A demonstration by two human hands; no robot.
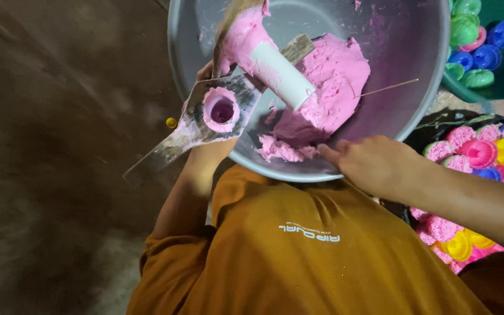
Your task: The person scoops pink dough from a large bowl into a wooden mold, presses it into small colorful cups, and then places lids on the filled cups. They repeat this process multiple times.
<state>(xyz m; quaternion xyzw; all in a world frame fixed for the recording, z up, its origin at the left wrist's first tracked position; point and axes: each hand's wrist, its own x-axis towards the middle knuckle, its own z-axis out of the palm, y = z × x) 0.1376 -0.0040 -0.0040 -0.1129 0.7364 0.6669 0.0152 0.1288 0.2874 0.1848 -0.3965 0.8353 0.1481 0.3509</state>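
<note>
Orange cloth of the person's shirt (298, 256) fills the bottom of the view, closest to the lens. Above it sits a large grey metal basin (421, 87) holding a heap of pink paste (328, 87), with crumbs of the same paste near the basin's near rim. The right hand (374, 163) reaches in over that rim, its fingers bunched loosely and their tips touching the small lump of paste at the edge; it seems to pinch some, though the grip itself is hidden. The left hand (205, 73) is mostly concealed behind a flat, paste-smeared wooden paddle (193, 125) that it holds up at the basin's left side, fingers wrapped behind it. A round hole in the paddle carries a pink-coated cup mould (221, 109). Just beside it, a white tube (281, 76) slants over the paste, its upper end caked in pink. A thin stick (386, 88) lies on the heap. To the right of the basin, coloured plastic moulds (485, 154), some filled with pink, are crowded together, and more (473, 44) lie in a green tub.
</note>
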